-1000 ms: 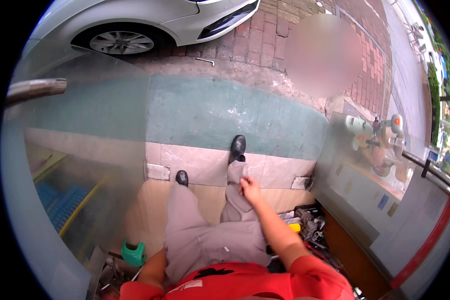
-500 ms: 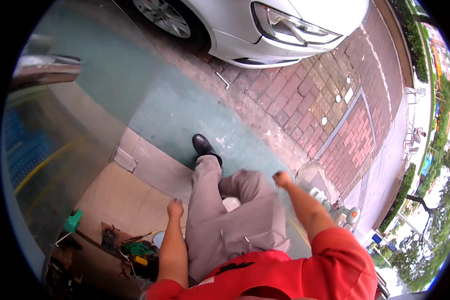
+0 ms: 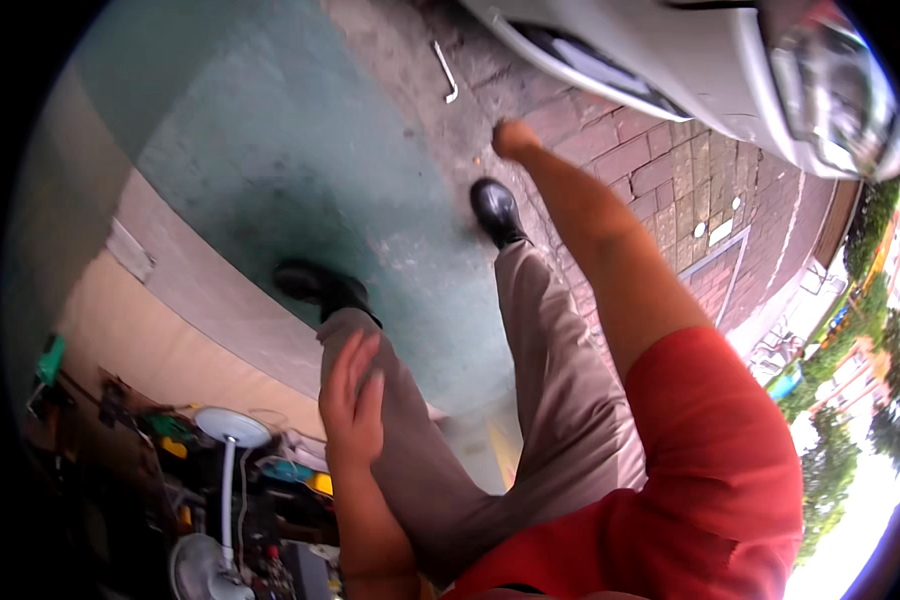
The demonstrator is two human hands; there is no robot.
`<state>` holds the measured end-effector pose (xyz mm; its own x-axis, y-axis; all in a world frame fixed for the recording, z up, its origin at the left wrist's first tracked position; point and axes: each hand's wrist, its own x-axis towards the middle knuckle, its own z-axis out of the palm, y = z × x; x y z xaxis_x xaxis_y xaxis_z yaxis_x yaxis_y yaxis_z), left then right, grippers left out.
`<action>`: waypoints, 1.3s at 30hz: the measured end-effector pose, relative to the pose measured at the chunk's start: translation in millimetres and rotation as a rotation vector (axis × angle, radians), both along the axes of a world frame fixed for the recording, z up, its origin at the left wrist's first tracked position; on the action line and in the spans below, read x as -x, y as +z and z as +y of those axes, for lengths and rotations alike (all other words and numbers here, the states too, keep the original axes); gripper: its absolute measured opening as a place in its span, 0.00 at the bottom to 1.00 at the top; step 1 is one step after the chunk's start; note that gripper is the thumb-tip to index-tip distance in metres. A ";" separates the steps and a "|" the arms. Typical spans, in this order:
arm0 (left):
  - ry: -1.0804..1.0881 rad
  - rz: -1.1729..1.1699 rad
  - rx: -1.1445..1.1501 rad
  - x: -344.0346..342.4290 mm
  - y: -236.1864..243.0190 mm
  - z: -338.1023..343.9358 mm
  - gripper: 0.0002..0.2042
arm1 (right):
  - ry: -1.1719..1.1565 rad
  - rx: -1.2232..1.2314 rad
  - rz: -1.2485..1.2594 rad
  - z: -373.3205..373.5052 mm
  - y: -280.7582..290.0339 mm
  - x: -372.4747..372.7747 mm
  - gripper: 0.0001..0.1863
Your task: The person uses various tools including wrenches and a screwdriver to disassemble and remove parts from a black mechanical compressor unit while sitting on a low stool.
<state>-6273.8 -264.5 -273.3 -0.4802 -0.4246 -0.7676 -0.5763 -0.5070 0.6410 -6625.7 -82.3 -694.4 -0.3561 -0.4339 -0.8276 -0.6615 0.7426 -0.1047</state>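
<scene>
My right hand (image 3: 515, 138) reaches forward over the pavement near the car, close to my right shoe (image 3: 497, 210). It looks compact and blurred, and its fingers are hidden, so I cannot tell if they are curled round anything. A little beyond it, a pale bent metal rod (image 3: 446, 72) lies on the ground, apart from the hand. Over my left trouser leg hangs my left hand (image 3: 355, 400), fingers apart and holding nothing. My left shoe (image 3: 322, 285) stands on the green-painted floor (image 3: 260, 140).
A white car (image 3: 670, 60) fills the upper right above the brick paving (image 3: 640, 150). To the left runs a pale tiled step (image 3: 185, 255). At lower left, a round white stand (image 3: 232, 426) rises among cluttered tools, beside a green object (image 3: 50, 360).
I have stepped forward, bringing the car's front and the bent rod nearer. My right arm has stretched out ahead. My left hand's fingers have spread, and both shoes now show.
</scene>
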 end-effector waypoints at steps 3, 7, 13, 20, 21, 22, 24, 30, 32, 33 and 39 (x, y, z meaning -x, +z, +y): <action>-0.134 -0.282 -0.099 -59.1 7.2 40.7 0.25 | 0.095 0.163 0.044 -31.9 -40.2 -7.3 0.17; -0.365 -0.635 -0.124 -63.3 2.1 56.5 0.27 | -0.080 0.122 0.127 -119.2 -76.8 -13.5 0.22; -0.169 -0.208 -0.050 -41.0 2.7 52.3 0.32 | -0.055 0.104 0.220 -125.1 -117.4 -40.5 0.34; -0.096 -0.036 0.006 -36.0 -6.1 59.2 0.26 | -0.023 0.099 -0.135 -16.6 -17.9 -135.7 0.21; -0.056 -0.054 0.054 -40.4 -11.5 67.6 0.26 | -0.003 -0.045 -0.299 -5.6 7.6 -155.3 0.09; -0.007 -0.070 0.102 -46.8 -15.6 76.2 0.26 | 0.033 -0.188 -0.457 1.5 37.1 -174.2 0.13; 0.039 -0.135 0.066 -65.6 -14.5 88.0 0.26 | -0.520 -0.392 -0.520 7.3 108.0 -198.6 0.14; 0.293 -0.267 0.069 -144.6 -18.7 66.3 0.26 | -0.391 -0.530 -0.364 -56.7 196.3 -190.6 0.11; 0.385 -0.287 0.069 -174.1 -15.1 47.8 0.26 | -0.325 -0.539 -0.360 -94.8 221.8 -181.8 0.14; 0.438 -0.295 0.078 -187.1 -12.0 39.2 0.25 | -0.305 -0.557 -0.332 -118.6 244.5 -186.8 0.14; 0.611 -0.452 0.396 -235.8 -25.4 50.2 0.17 | -0.194 -0.425 -0.413 -239.2 373.3 -246.4 0.19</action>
